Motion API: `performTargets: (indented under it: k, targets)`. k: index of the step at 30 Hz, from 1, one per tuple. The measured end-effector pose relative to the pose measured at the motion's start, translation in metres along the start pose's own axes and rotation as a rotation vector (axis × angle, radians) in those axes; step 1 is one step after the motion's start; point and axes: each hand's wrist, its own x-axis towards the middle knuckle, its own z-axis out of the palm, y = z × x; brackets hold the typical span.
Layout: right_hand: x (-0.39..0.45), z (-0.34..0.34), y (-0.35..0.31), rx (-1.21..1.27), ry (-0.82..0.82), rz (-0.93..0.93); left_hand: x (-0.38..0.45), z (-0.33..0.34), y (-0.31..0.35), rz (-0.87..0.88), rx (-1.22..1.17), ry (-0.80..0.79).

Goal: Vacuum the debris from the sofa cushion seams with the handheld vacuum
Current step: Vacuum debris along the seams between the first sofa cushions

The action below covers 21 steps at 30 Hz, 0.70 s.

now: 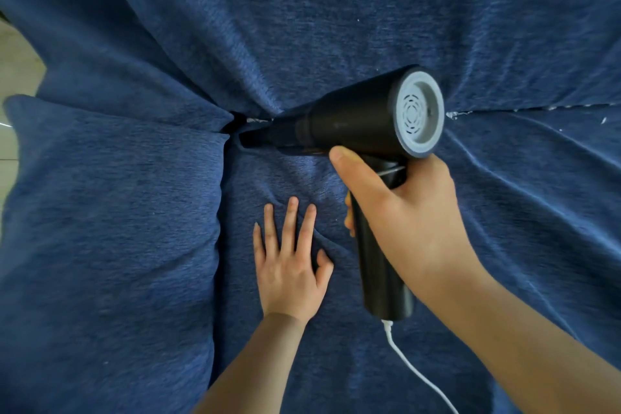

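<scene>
Black handheld vacuum [353,124], pistol-shaped, with a pale grey vented rear cap and a white cord [413,370] trailing from the handle base. No brand or lettering legible. Nozzle tip pushed into the seam [524,108] between dark blue sofa cushions [111,212]; white debris [452,115] scattered along the seam to the right. Right hand [406,215] wrapped round the handle, thumb along the barrel. Left hand [290,265] laid flat on the seat cushion, fingers [289,222] spread.

sofa cushion [117,228]: deep blue, fine woven streaks | handheld vacuum [353,124]: black body and handle | rear cap [420,111]: pale grey, rings of slotted vents | cord [413,370]: white | debris [452,115]: whitish flecks along the seam | floor [16,60]: pale beige
</scene>
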Motion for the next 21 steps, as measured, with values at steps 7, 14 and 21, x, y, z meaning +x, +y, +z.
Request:
performTargets:
  k: [7,14,21]
  targets:
    - [-0.004,-0.012,-0.008,-0.068,-0.011,-0.079,0.001,-0.003,0.000,-0.006,-0.003,-0.006]
    - [0.010,-0.013,-0.011,-0.242,-0.129,-0.178,0.002,-0.007,0.000,-0.012,-0.028,-0.050]
    - [0.006,-0.021,-0.017,-0.514,-0.227,-0.426,0.009,-0.020,-0.002,-0.009,-0.140,-0.030]
